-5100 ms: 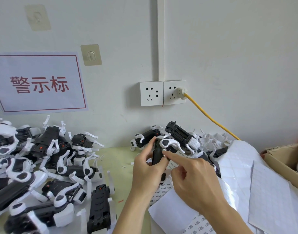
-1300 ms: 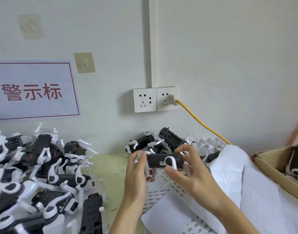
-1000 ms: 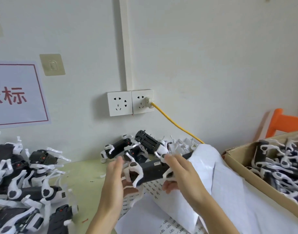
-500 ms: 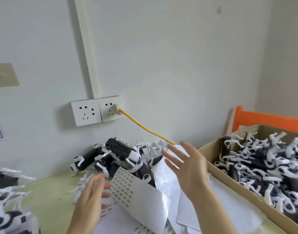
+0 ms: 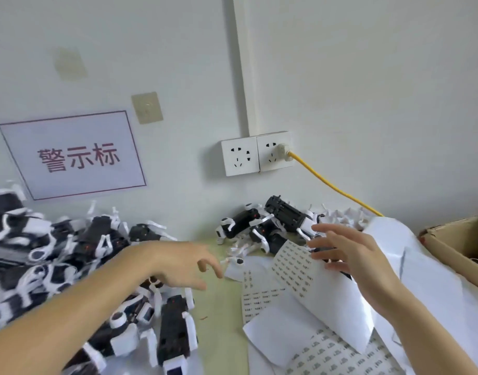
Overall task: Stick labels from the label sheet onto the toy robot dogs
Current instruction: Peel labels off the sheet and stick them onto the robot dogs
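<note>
The left hand is held palm down above the pale green table, its forearm stretched in from the lower left; the fingers are loosely bent and nothing is grasped; the fingertips hang over the bare strip of table between the 2 heaps of toys. The right hand is raised with fingers spread and relaxed, released from everything, and is seen just above the upper edge of the curled label sheet; whether the fingertips touch the sheet cannot be told.

The label sheet is bent upward across other white sheets, with rows of small printed labels shown on its left face; a flatter labelled sheet is laid beside it on the table. A narrow band of open table is left between the left pile and the papers.

A large pile of toy robot dogs, black with white legs, is spread over the left side, reaching under the left forearm; a smaller cluster of dogs is heaped against the wall behind the sheet, just beyond the right fingers. A cardboard box is placed at the right edge. On the wall a double socket is fitted, with a yellow cable run down to the right; a sign with red characters is stuck at the left.
</note>
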`<state>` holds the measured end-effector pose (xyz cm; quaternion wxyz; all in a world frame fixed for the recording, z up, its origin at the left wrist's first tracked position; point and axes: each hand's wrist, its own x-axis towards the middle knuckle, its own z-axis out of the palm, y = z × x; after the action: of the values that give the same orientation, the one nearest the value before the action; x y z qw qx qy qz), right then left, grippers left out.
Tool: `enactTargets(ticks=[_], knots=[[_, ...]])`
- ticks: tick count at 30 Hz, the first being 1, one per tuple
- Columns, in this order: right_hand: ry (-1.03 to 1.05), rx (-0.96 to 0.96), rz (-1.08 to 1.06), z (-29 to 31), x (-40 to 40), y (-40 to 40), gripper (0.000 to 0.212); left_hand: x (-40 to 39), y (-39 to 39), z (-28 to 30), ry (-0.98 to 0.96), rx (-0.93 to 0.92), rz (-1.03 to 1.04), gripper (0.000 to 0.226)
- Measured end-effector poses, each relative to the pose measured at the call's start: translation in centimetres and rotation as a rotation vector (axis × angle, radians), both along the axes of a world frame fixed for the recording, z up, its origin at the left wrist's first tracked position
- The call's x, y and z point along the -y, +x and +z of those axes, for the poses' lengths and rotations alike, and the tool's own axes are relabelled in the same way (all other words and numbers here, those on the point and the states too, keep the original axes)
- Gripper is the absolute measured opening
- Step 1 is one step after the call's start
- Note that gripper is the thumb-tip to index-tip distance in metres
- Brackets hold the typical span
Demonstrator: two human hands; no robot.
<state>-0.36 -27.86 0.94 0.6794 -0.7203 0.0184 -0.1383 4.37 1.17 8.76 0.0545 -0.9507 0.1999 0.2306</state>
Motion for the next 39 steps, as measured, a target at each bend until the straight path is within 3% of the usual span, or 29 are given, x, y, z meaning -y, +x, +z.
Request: enactTargets(ticks=[3, 6, 10, 13, 17, 20, 23, 26, 29, 31, 35, 39], knots=[[-0.030, -0.009, -0.007, -0.2, -0.2, 0.1, 0.028, -2.5, -0.6, 0.1, 0.183, -0.058, -0.077, 0.087], [-0.053, -0.007, -0.002, -0.2, -0.4, 0.1, 0.028, -3.4, -1.3, -2.1, 0.313, -0.003, -0.181, 0.091], [-0.066, 0.003, 0.007, -0.3, -0.7, 0.0, 0.027, -3.4, -1.6, -4.0, 0.378, 0.211, -0.355, 0.074], [-0.065, 0.000, 0.003, -0.3, -0.7, 0.0, 0.027, -3.3, -1.2, -4.5, 0.348, 0.255, -0.476, 0.051], [-0.070, -0.007, 0.000, -0.3, -0.8, 0.0, 0.027, -3.1, -0.6, -3.8, 0.176, 0.249, -0.402, 0.029], [-0.094, -0.008, -0.012, -0.3, -0.8, 0.1, 0.028, -2.7, -0.4, -2.8, -0.061, 0.308, -0.184, 0.037], [-0.116, -0.009, -0.023, -0.3, -0.8, 0.2, 0.028, -1.6, -0.6, -2.6, -0.540, 0.238, 0.168, 0.052], [-0.129, -0.013, -0.028, -0.4, -0.8, 0.1, 0.028, 1.1, -0.9, -3.1, -1.039, 0.200, 0.570, 0.038], [-0.141, -0.015, -0.029, -0.5, -0.9, 0.1, 0.027, 3.8, -1.3, -4.0, -1.660, -0.092, 0.986, 0.015], [-0.143, -0.015, -0.027, -0.5, -0.9, 0.1, 0.027, 5.1, -2.0, -4.9, -1.958, -0.263, 1.141, 0.014], [-0.155, -0.011, -0.021, -0.6, -0.9, 0.2, 0.026, 7.1, -3.8, -7.4, -2.092, -0.221, 1.357, 0.026], [-0.200, -0.010, -0.044, -0.9, -1.1, 0.3, 0.027, 7.0, -3.9, -9.3, -2.133, -0.225, 1.368, 0.011]])
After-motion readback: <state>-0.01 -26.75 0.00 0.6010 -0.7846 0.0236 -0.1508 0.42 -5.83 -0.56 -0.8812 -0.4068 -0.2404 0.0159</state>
